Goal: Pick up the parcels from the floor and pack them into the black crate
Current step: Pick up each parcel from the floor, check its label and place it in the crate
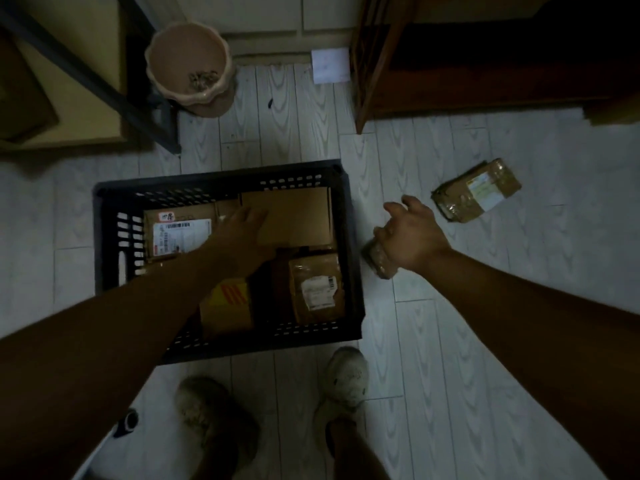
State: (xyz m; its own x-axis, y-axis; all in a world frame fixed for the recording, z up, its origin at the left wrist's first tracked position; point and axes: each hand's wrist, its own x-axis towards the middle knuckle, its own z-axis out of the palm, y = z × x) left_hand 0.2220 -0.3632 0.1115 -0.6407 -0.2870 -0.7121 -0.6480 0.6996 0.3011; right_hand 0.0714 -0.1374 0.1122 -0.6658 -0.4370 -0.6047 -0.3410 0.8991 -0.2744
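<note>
Parcels [178, 233] sit in the black crate [350, 271] on the floor. Left hand [242, 230] lies flat on one; right hand [412, 237] grips a small parcel [377, 258] just beside the crate; a taped parcel [476, 190] lies farther right.

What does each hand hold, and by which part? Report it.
The right hand grips a small brown tape-wrapped parcel, fingers curled over its top. The left hand holds nothing; its straight fingers rest on a flat brown cardboard box.
</note>
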